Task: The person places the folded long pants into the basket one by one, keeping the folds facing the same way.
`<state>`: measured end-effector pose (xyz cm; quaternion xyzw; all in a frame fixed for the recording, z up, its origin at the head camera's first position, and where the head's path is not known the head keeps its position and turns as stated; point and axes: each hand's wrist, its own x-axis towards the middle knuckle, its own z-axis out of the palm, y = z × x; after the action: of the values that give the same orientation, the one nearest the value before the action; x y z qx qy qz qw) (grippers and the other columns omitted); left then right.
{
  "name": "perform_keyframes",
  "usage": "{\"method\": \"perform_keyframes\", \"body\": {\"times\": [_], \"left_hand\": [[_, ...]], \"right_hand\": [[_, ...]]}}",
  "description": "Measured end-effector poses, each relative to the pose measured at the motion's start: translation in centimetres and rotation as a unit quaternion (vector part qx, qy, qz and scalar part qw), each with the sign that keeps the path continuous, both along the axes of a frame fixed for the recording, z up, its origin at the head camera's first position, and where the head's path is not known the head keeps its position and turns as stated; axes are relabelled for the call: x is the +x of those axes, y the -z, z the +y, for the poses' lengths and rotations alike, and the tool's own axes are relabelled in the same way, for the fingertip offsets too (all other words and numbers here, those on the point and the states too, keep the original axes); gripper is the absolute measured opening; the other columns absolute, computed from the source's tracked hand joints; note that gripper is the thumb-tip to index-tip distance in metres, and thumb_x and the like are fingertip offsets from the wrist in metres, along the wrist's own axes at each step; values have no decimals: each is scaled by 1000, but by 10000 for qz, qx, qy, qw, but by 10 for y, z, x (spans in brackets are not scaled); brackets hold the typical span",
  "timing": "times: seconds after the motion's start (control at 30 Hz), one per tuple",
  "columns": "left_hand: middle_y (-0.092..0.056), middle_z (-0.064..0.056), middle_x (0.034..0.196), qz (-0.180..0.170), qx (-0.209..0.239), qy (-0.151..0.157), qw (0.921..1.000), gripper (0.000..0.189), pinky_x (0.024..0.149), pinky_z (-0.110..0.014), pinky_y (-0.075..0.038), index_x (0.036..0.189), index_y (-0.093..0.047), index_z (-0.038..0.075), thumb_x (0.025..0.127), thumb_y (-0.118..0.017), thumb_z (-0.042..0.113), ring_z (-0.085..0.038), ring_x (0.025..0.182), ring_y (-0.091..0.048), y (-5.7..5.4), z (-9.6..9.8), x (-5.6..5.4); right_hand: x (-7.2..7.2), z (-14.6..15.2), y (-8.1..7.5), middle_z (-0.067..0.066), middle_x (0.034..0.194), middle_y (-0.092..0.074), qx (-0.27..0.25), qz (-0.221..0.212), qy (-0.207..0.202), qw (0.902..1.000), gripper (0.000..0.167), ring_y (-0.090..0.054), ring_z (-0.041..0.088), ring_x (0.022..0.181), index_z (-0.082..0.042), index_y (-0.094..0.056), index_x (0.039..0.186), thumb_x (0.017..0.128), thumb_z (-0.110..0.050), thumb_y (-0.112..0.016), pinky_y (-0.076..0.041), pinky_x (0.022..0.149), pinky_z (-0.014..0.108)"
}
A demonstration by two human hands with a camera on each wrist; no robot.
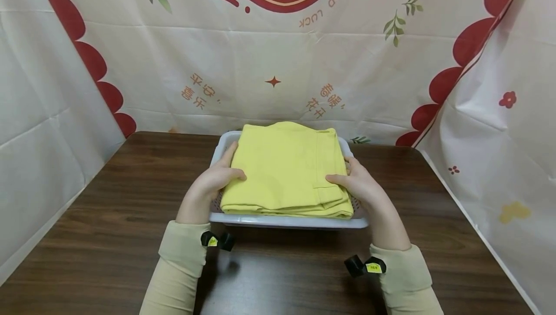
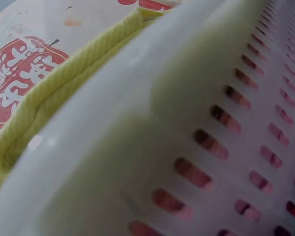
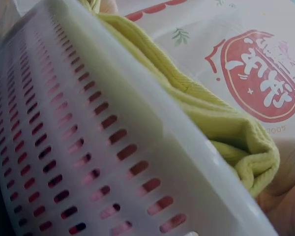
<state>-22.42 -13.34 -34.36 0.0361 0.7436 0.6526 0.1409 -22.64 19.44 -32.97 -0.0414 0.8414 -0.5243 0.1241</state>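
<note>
A folded yellow garment point(image 1: 282, 170) lies in a white plastic basket point(image 1: 288, 221), filling most of its width. At the garment's left side my left hand point(image 1: 215, 177) grips the edge, thumb on top and the other fingers down along the side, partly hidden. My right hand point(image 1: 360, 180) holds the right edge the same way, its thumb over the top layer. In the left wrist view the garment point(image 2: 64, 83) shows just above the basket's rim point(image 2: 103, 83). The right wrist view has the layered folds point(image 3: 211, 113) beside part of my right hand point(image 3: 287, 196).
The basket has slotted side walls point(image 3: 44, 128) and stands near the back edge of a dark wooden table point(image 1: 108, 209). Behind it hangs a white printed cloth point(image 1: 269, 54), which continues along both sides. A small black camera is strapped on each wrist.
</note>
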Motion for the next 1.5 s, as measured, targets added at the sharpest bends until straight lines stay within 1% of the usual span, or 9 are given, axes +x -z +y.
{"method": "perform_keyframes", "body": {"times": [0.1,0.2,0.4,0.67,1.0,1.1,1.2,1.3,1.5], "left_hand": [[1,-4,159,245,-224,210,9992,91,100,-40,-29,155,-7,21,82,-53,-6,-28,130,-24,1,-1,0],[-6,-4,159,485,-599,375,9963,83,102,-38,-25,154,-17,14,82,-53,-4,-24,133,-18,2,-1,0],[-12,-11,158,461,-1239,493,9900,76,102,-41,-26,152,-20,5,84,-53,0,-26,132,-22,2,2,-1],[-16,-13,157,408,-1792,524,9816,72,110,-46,-19,151,-24,3,86,-54,5,-27,141,-14,1,5,-2],[-12,-12,158,267,-1891,861,9778,75,112,-44,-17,152,-16,4,87,-53,7,-24,142,-11,-1,4,-2],[-13,-12,158,360,-2223,1108,9680,77,112,-43,-16,153,-14,4,89,-55,14,-23,142,-11,-7,0,0],[-14,-17,156,570,-2687,1268,9532,78,113,-47,-14,152,-15,1,90,-58,22,-29,143,-10,-15,-3,-1],[-14,-25,154,759,-3125,1273,9383,78,112,-50,-15,151,-18,-1,91,-59,26,-36,141,-12,-23,-4,-5],[-13,-27,151,737,-3639,1433,9174,76,109,-51,-23,150,-22,0,91,-60,29,-36,137,-23,-36,-4,-14]], "right_hand": [[-1,1,1,23,154,-14,209,302,-179,9992,89,-27,32,135,-6,2,153,92,-15,-62,-29,107,48],[-3,2,2,19,158,-5,661,532,-371,9957,84,-8,34,141,-7,-4,154,93,-16,-61,-14,110,55],[-7,2,4,26,152,-21,1566,446,-512,9853,74,-16,40,139,3,-20,150,92,-24,-59,-19,109,56],[-9,1,1,28,151,-22,1755,217,-708,9817,72,-15,41,139,8,-22,147,94,-24,-56,-19,109,55],[-12,6,-6,27,151,-23,2208,188,-1030,9697,76,-17,41,139,6,-23,148,94,-36,-57,-19,109,56],[-11,9,-12,27,147,-32,2525,289,-1111,9608,78,-29,39,135,4,-28,148,93,-42,-58,-28,105,56],[-11,11,-22,26,131,-49,2684,291,-1178,9556,79,-52,33,111,3,-29,147,91,-42,-62,-45,89,49],[-11,11,-33,23,118,-57,2819,377,-1228,9508,80,-58,27,92,3,-29,147,89,-39,-65,-50,75,41],[-22,11,-44,27,141,-40,3162,979,-1421,9329,76,-39,42,128,2,-32,147,88,-32,-67,-36,98,59]]}}
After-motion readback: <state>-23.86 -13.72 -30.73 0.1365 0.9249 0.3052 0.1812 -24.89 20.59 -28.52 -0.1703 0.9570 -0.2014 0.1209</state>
